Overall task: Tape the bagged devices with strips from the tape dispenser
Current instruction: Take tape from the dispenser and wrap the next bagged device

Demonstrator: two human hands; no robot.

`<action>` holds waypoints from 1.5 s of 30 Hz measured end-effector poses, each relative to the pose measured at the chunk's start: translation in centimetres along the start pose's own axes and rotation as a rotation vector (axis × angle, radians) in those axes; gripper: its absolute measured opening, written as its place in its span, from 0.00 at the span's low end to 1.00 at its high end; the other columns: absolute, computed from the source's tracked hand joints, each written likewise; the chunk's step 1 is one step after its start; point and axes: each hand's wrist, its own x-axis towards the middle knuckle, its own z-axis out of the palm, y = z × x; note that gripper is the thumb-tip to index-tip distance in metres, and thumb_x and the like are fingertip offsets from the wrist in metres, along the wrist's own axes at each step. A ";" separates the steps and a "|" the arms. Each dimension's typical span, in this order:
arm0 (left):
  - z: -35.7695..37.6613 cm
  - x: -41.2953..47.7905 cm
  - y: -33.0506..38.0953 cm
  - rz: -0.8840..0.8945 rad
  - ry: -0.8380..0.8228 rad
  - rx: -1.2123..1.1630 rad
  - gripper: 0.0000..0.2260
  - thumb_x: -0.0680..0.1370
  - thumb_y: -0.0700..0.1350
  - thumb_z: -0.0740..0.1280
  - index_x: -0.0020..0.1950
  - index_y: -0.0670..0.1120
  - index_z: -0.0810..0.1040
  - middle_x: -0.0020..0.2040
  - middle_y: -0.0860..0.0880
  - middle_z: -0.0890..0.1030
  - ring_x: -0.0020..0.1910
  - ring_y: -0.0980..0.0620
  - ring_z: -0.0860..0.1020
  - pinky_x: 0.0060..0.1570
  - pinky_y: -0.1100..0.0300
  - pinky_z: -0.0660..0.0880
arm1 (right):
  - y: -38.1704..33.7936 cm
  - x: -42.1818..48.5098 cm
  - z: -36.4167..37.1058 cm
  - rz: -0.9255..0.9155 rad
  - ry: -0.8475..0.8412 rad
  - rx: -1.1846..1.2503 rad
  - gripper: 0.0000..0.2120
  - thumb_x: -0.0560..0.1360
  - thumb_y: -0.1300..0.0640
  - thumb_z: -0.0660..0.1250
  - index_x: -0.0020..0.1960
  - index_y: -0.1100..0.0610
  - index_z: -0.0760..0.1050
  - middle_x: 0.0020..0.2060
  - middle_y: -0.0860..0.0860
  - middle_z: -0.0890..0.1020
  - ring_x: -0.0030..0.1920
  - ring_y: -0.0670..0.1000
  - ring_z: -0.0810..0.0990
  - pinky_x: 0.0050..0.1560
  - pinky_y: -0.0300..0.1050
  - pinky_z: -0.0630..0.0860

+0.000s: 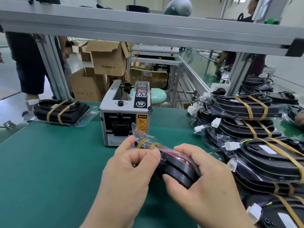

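I hold a black device in a clear bag [176,168] on edge above the green mat, just in front of the tape dispenser [124,116]. Two tan tape strips wrap its far end. My left hand [130,167] grips that end, thumb and fingers curled round the bag near the strips. My right hand [200,176] grips the near end, thumb on the black rim. The dispenser's front slot faces me; I cannot tell whether a strip sticks out.
A pile of taped bagged devices [256,145] with white connectors fills the right side of the mat. One taped device [60,111] lies at the far left edge. An aluminium frame [148,27] crosses overhead. Cardboard boxes [107,61] and people stand beyond the bench.
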 end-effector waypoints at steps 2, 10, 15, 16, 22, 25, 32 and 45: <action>0.2 0.1 0.0 -0.008 -0.012 -0.028 0.10 0.73 0.49 0.69 0.34 0.52 0.85 0.40 0.77 0.77 0.63 0.82 0.59 0.61 0.64 0.61 | -0.1 -0.1 0.0 0.002 0.006 -0.005 0.21 0.57 0.41 0.66 0.49 0.44 0.77 0.37 0.39 0.81 0.38 0.45 0.80 0.41 0.45 0.79; 0.5 0.1 0.1 0.009 -0.002 -0.002 0.09 0.71 0.50 0.67 0.34 0.52 0.85 0.41 0.83 0.72 0.65 0.80 0.58 0.56 0.69 0.61 | -0.3 -0.2 -0.1 0.039 -0.022 -0.022 0.20 0.57 0.43 0.69 0.49 0.44 0.77 0.36 0.39 0.81 0.38 0.45 0.79 0.40 0.46 0.78; 0.9 0.1 0.1 0.033 0.025 0.034 0.09 0.72 0.49 0.68 0.34 0.53 0.85 0.39 0.84 0.70 0.65 0.79 0.59 0.55 0.71 0.61 | -0.4 -0.2 -0.1 0.068 -0.049 -0.005 0.20 0.57 0.42 0.69 0.49 0.43 0.76 0.36 0.39 0.80 0.39 0.44 0.79 0.41 0.45 0.77; 0.9 0.1 0.0 0.033 0.025 0.029 0.09 0.72 0.48 0.68 0.34 0.53 0.85 0.39 0.84 0.70 0.65 0.79 0.60 0.57 0.69 0.61 | -0.4 -0.2 -0.1 0.072 -0.048 -0.004 0.20 0.57 0.42 0.69 0.49 0.43 0.76 0.36 0.39 0.80 0.39 0.44 0.79 0.42 0.45 0.77; 1.1 0.1 -0.1 0.034 0.041 0.053 0.08 0.71 0.50 0.68 0.34 0.55 0.85 0.43 0.79 0.72 0.65 0.79 0.60 0.50 0.83 0.58 | -0.5 -0.2 -0.1 0.082 -0.057 0.003 0.20 0.57 0.43 0.69 0.49 0.43 0.76 0.36 0.40 0.81 0.39 0.44 0.78 0.42 0.45 0.77; 1.2 0.1 -0.2 0.027 0.067 0.082 0.08 0.70 0.51 0.68 0.33 0.56 0.84 0.42 0.81 0.71 0.66 0.75 0.62 0.46 0.88 0.55 | -0.6 -0.2 -0.1 0.078 -0.050 0.002 0.20 0.57 0.43 0.69 0.48 0.43 0.76 0.36 0.40 0.81 0.38 0.45 0.79 0.41 0.45 0.77; 1.7 -0.1 -0.4 0.028 0.108 0.118 0.05 0.67 0.54 0.67 0.35 0.62 0.82 0.59 0.71 0.71 0.69 0.66 0.64 0.59 0.71 0.59 | -0.6 -0.3 0.1 0.085 -0.049 0.002 0.19 0.58 0.42 0.69 0.49 0.43 0.76 0.36 0.40 0.81 0.38 0.45 0.79 0.41 0.46 0.77; 1.5 1.1 -1.0 -0.101 0.180 -0.108 0.23 0.63 0.54 0.71 0.58 0.58 0.75 0.53 0.58 0.80 0.51 0.62 0.78 0.50 0.67 0.72 | -0.7 -0.5 0.5 0.054 -0.006 -0.026 0.21 0.57 0.41 0.67 0.49 0.43 0.77 0.36 0.39 0.81 0.38 0.45 0.79 0.40 0.46 0.78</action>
